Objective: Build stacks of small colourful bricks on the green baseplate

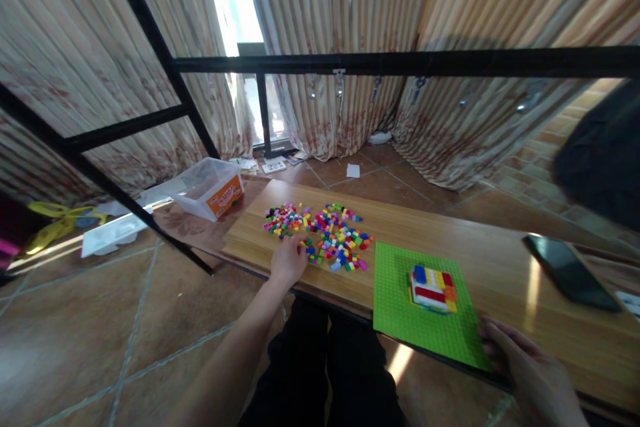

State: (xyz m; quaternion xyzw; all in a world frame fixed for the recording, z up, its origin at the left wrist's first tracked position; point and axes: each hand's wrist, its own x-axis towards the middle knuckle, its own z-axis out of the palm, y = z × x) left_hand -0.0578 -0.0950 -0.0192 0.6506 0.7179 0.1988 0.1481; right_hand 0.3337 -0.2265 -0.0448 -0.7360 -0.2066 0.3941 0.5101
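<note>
A loose heap of small multicoloured building bricks [345,235] lies on the wooden board. My left hand [290,261] is at its near left edge, with curled fingers pointing down among the bricks; whatever is between the fingertips is hidden. To the right of the heap lies a green studded baseplate [397,307]. On it sits a low block built of bricks [433,289], with red, white, yellow, blue and orange pieces on top. My right hand [525,363] is at the baseplate's near right corner, its fingers bent against that edge.
A clear plastic box [200,190] with an orange label stands behind the board's left end. A dark phone [570,271] lies at the right. Black metal bars [380,63] cross in front of the curtains [345,7]. A white tray [115,233] lies on the tiled floor.
</note>
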